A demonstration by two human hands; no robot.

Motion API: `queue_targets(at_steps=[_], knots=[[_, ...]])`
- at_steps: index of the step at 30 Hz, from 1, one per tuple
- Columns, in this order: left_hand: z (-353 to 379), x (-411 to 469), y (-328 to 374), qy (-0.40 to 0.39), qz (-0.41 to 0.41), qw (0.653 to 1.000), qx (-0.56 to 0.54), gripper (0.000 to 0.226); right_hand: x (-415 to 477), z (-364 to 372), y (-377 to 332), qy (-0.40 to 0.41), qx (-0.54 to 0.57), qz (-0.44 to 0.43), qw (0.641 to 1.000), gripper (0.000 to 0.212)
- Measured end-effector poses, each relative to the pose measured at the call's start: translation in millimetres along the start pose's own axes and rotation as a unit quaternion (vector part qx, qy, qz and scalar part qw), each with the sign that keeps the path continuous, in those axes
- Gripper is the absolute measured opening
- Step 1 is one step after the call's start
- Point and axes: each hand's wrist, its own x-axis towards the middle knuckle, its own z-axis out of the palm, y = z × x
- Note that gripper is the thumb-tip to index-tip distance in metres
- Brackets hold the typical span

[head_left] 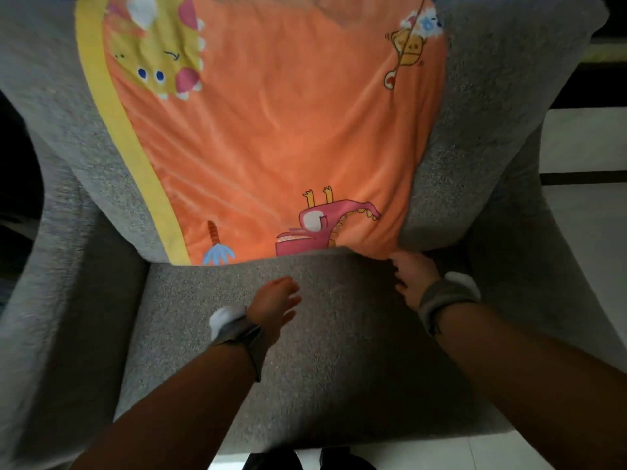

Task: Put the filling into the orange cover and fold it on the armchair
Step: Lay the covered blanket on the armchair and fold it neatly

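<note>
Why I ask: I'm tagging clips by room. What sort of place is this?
Probably a room in a home: a grey upholstered armchair, an orange cover with cartoon animals draped over its back, and pale floor beside it.

Beyond both hands, orange cover point(271, 130) drapes the armchair point(322, 334) back. Its near corner meets right hand point(412, 279); left hand point(274, 300) over seat.

Orange cover point(271, 130) runs off the top edge and its bottom hem dips behind the seat cushion point(305, 340). Left hand point(276, 301) is smeared by blur, and can't tell if the right hand point(409, 281) actually grips the cover's corner.
</note>
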Motion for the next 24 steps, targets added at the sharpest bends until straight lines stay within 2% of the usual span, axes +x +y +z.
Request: queue_targets(at_steps=[2,5,9,13,17,20,22,24], knots=[[-15,7,23,0.022,0.04,0.999,0.014,0.026,-2,20,-22,-0.021,-0.029,-0.098,0.995,0.033],[-37,13,75,0.034,0.101,0.994,0.019,0.022,-17,49,-66,-0.026,-0.032,-0.173,0.984,0.017],[-50,11,136,0.04,0.188,0.98,0.053,0.019,-39,75,-121,-0.052,-0.075,-0.282,0.955,0.027],[-72,8,198,0.086,0.324,0.933,0.132,0.028,-55,93,-176,-0.04,-0.102,-0.341,0.934,0.03],[-101,5,250,0.202,0.39,0.881,0.175,0.037,-53,91,-211,0.023,-0.134,-0.363,0.922,0.032],[-119,14,272,0.304,0.356,0.849,0.246,0.058,-43,81,-222,0.081,-0.134,-0.343,0.926,0.031],[-124,18,274,0.343,0.332,0.839,0.262,0.07,-37,76,-223,0.131,-0.117,-0.324,0.93,0.03],[-121,23,272,0.369,0.323,0.845,0.214,0.078,-28,72,-224,0.189,-0.092,-0.31,0.927,0.027]])
